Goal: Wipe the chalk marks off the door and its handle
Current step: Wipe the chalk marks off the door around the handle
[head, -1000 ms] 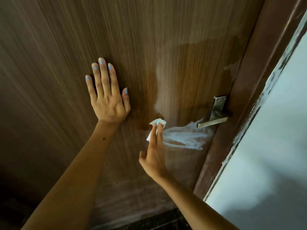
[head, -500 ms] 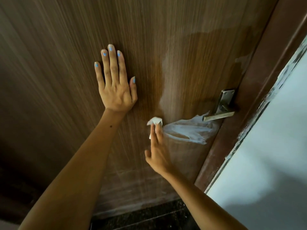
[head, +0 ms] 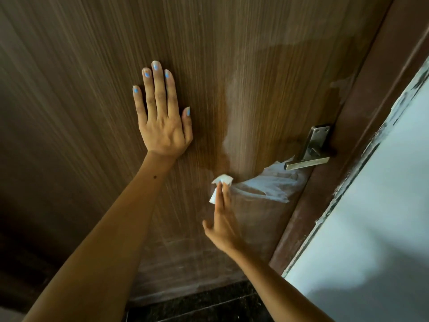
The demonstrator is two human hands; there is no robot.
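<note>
A brown wood-grain door (head: 232, 54) fills the view. White chalk marks (head: 264, 185) smear across it just below and left of the metal lever handle (head: 307, 161). My right hand (head: 222, 219) presses a small white wipe (head: 221, 182) flat against the door at the left end of the chalk smear, with its fingers stretched out over the wipe. My left hand (head: 162, 117) lies flat on the door, fingers spread, up and left of the wipe. A darker damp patch (head: 267, 108) spreads above the smear.
The dark brown door frame (head: 362, 126) runs along the door's right edge, and a pale wall (head: 380, 217) lies beyond it. A dark speckled floor (head: 209, 303) shows below the door.
The view has shifted, so the door and both hands sit a little differently in frame. My right hand with the wipe stays at the left end of the smear. My left hand keeps flat.
</note>
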